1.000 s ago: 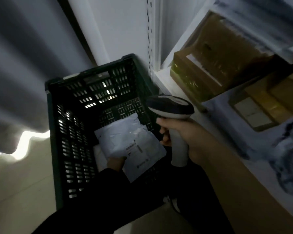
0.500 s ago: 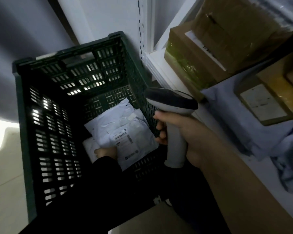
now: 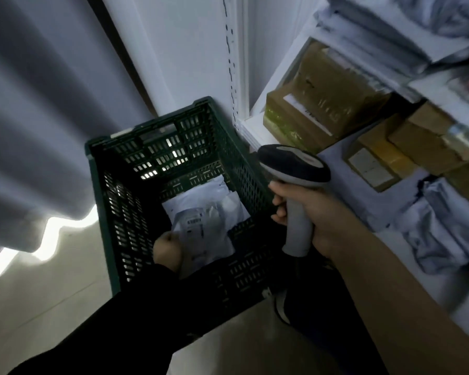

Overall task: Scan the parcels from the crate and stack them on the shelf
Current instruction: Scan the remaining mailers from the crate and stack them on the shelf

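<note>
**Parcel at scan, crate to shelf**

Change since the earlier frames: the view has lifted and swung, so the crate (image 3: 96,190) sits lower and more of the shelf (image 3: 251,129) shows. Both hands keep their holds. The label (image 3: 194,223) now faces up more squarely.

- Left hand (image 3: 167,250): fingers curled, gripping the near-left corner of the parcel (image 3: 211,209).
- Parcel: a white mailing bag, raised a little inside the crate, towards its right wall. More white bagging seems to lie under it.
- Right hand (image 3: 317,212): wrapped round the handle of the scanner (image 3: 295,169). The scanner head hangs over the crate's right wall, just beside the parcel and not touching it.
- Shelf: to the right, carrying cardboard boxes (image 3: 317,109) and grey bags (image 3: 444,228).
- Surroundings: curtain (image 3: 38,117) to the left, pale floor (image 3: 38,293) below.

Step in hand, as judged: reading the label before the parcel goes up.

Handling notes:
- Pull the bag taut so the barcode lies flat; a soft bag wrinkles and may spoil the read.
- Tip the scanner head down towards the label, since it now seems aimed past it.
- Keep the gripping fingers off the printed area.
- The light is dim, so hold both steady until the read is confirmed.
- Lift clear of the crate wall only after that.
</note>
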